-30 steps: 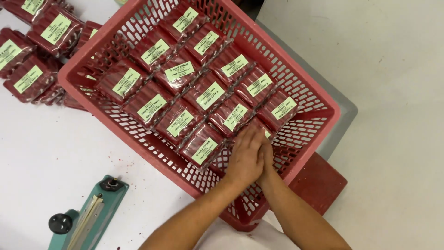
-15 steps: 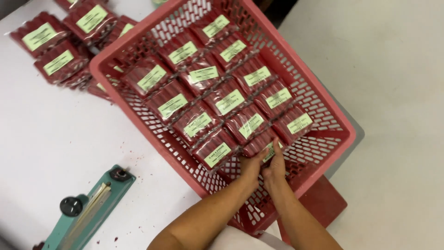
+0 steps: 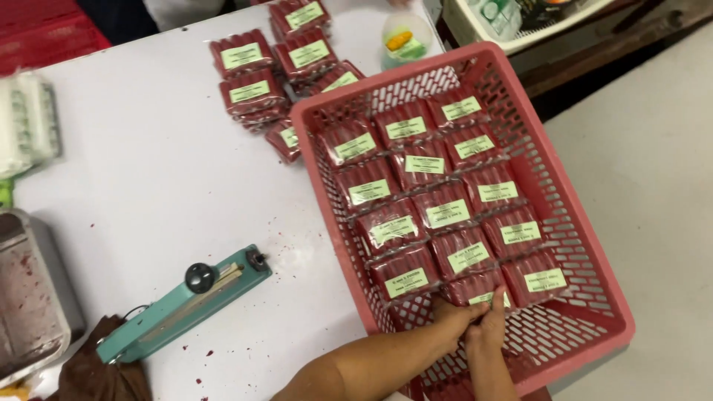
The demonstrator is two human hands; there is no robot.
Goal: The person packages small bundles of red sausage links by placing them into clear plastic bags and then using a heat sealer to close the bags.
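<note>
Low in the pink plastic basket, both hands meet on one red sealed packet with a green label. Left hand and right hand fingers close around its near edge; it lies just ahead, long side across.

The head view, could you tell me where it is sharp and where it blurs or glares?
Head view: even light, no strong glare; red basket and packets sharp; white stack at the left edge smeared by blur; both hands, left hand and right hand, slightly soft.
</note>
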